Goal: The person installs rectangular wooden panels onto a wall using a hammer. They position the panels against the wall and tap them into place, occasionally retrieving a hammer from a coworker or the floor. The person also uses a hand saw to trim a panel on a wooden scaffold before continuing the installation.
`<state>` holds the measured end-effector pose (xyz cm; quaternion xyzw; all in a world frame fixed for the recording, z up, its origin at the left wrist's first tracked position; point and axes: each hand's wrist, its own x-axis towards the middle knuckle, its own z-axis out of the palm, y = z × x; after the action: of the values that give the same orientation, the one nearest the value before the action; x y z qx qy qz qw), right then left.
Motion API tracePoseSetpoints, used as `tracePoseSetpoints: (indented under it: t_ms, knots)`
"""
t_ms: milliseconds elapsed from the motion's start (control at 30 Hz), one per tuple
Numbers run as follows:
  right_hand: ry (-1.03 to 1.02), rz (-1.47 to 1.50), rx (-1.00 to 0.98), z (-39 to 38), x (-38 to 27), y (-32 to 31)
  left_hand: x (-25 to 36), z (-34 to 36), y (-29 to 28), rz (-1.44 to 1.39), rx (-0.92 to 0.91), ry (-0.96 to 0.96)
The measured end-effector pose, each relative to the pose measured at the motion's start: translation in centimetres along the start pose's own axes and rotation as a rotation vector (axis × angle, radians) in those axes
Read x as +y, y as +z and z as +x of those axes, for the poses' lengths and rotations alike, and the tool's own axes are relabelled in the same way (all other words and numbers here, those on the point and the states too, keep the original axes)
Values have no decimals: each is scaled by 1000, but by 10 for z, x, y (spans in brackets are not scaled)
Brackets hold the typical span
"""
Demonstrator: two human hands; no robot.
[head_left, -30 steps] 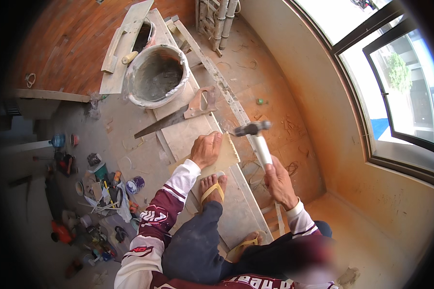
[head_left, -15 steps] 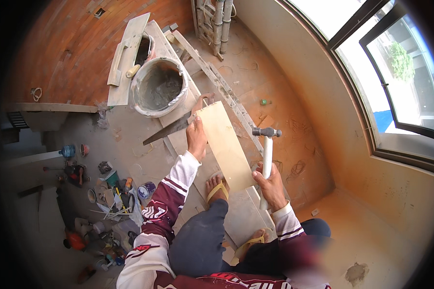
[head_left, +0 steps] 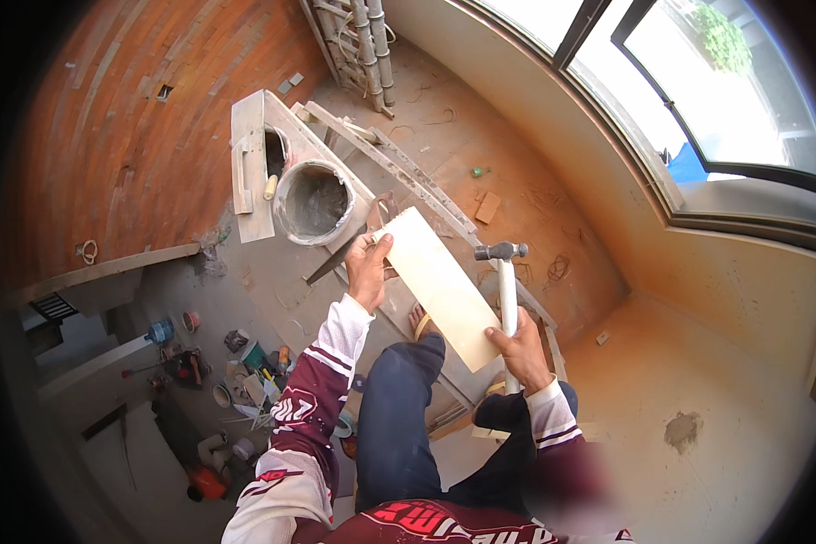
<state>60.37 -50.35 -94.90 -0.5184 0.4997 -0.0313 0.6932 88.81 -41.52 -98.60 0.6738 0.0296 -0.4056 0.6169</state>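
A pale, flat rectangular board (head_left: 444, 292) with a rough far end slants in front of me. My left hand (head_left: 367, 275) grips its far left edge, thumb on top. At the near right corner, my right hand (head_left: 522, 352) is closed around the white handle of a hammer (head_left: 508, 288), its dark head pointing up, with the thumb at the board's edge. Beyond my left hand lies a handsaw (head_left: 331, 261), its brown handle partly behind the board. A mortar-smeared bucket (head_left: 286, 218) stands on the plank platform past it.
A long wooden float (head_left: 251, 172) lies beside the bucket, near a second bucket (head_left: 275, 150). Rails of the scaffold (head_left: 417, 186) run beneath. Far below at left are scattered tools (head_left: 254, 376) and a person in orange (head_left: 210, 480). An open window (head_left: 734, 91) is at right.
My view has shifted, and the bucket and platform now appear farther off. My legs and feet have changed position. Both hands keep their hold on the board and hammer.
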Motion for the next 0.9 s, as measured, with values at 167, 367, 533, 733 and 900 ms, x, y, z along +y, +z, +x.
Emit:
tracePoseSetpoints:
  t_ms: [167, 367, 533, 733, 900]
  knots:
    - [42, 41, 102, -55, -35, -16, 50, -33, 21, 49, -8, -120]
    - [157, 172, 155, -124, -69, -24, 83, -71, 39, 340, 4, 42]
    - [163, 157, 161, -178, -77, -17, 63, -86, 20, 718, 8, 227]
    - [290, 175, 102, -227, -69, 4, 44, -138, -16, 749, 130, 183]
    - [325, 150, -18, -266, -47, -10, 51, -210, -29, 557, 196, 12]
